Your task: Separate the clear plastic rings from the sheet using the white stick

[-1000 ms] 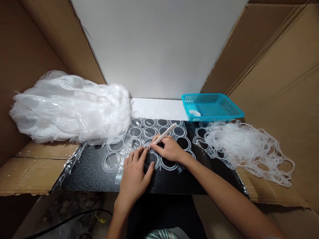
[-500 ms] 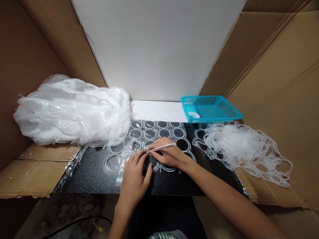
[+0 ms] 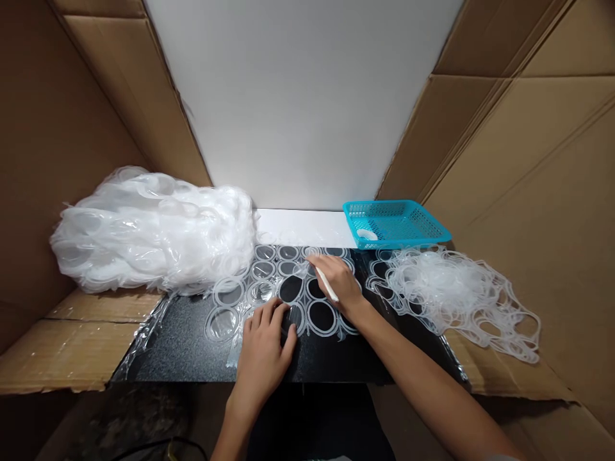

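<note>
A clear plastic sheet with rows of white-edged rings (image 3: 221, 324) lies on the black work surface. My left hand (image 3: 263, 339) rests palm down at its near edge, fingers apart, touching the sheet beside a ring. My right hand (image 3: 339, 282) is closed on a slim white pen-shaped stick (image 3: 327, 285), whose back end points towards me. At its fingertips, over the middle rings, shows a crumpled bit of clear film (image 3: 302, 269); how it is held is hidden. Dark surface shows plainly through the rings near this hand.
A big heap of white ring sheets (image 3: 154, 237) stands at the left. To the right lies a tangle of cut-out ring webbing (image 3: 446, 288). Behind it sits a blue basket (image 3: 403, 244) with a white round piece (image 3: 367, 235) inside. Cardboard walls (image 3: 509, 166) flank both sides.
My right hand has moved away from my left, towards the back of the sheet, with the stick turned steeper. Clear film now shows at its fingertips. My left hand stays by the near rings.
</note>
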### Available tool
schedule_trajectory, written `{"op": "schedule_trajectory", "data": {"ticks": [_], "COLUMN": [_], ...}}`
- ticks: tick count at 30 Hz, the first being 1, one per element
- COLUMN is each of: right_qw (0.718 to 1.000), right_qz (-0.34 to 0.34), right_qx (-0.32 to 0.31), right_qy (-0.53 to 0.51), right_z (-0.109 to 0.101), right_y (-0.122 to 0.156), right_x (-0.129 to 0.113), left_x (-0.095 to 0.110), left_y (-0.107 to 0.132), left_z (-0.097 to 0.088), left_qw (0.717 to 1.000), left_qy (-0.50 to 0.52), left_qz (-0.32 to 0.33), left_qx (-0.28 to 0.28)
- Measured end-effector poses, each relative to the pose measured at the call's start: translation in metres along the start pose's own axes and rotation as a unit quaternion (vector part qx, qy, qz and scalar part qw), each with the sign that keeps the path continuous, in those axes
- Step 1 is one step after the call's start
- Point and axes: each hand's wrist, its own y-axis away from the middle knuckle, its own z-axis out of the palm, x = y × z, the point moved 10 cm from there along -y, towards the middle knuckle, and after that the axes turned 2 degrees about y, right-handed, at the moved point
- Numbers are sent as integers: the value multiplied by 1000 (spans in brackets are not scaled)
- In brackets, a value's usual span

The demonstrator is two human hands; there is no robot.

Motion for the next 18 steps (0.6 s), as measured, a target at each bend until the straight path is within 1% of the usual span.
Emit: {"op": "schedule_trajectory", "data": {"ticks": [4, 8, 9, 10, 11, 12, 15, 16, 18], "right_qw": [999, 987, 983, 981, 981, 981, 967, 958, 939], "right_qz": [29, 97, 107, 110, 107, 96, 48, 35, 19], "right_qx": [33, 111, 120, 116, 93, 54, -89, -122, -161], "right_qy": [-30, -66, -84, -107, -133, -161, -233, -256, -302], "right_z": [-12, -35, -39, -40, -37, -30, -3, 4, 14], "right_y": [0, -1, 0, 0, 0, 1, 10, 14, 20], "right_x": [17, 46, 51, 53, 51, 45, 9, -5, -27], "left_x": [-3, -3, -4, -3, -3, -3, -1, 0, 4], "left_y": [2, 6, 8, 9, 11, 12, 17, 19, 23], "left_z": [-2, -6, -8, -10, -13, -16, -26, -28, -29], "left_qw": [999, 996, 995, 994, 993, 991, 984, 982, 982], "left_qy": [42, 81, 88, 96, 105, 115, 143, 148, 145], "left_qz": [1, 8, 8, 7, 6, 7, 20, 29, 52], "left_qx": [7, 29, 37, 47, 58, 69, 105, 110, 108]}}
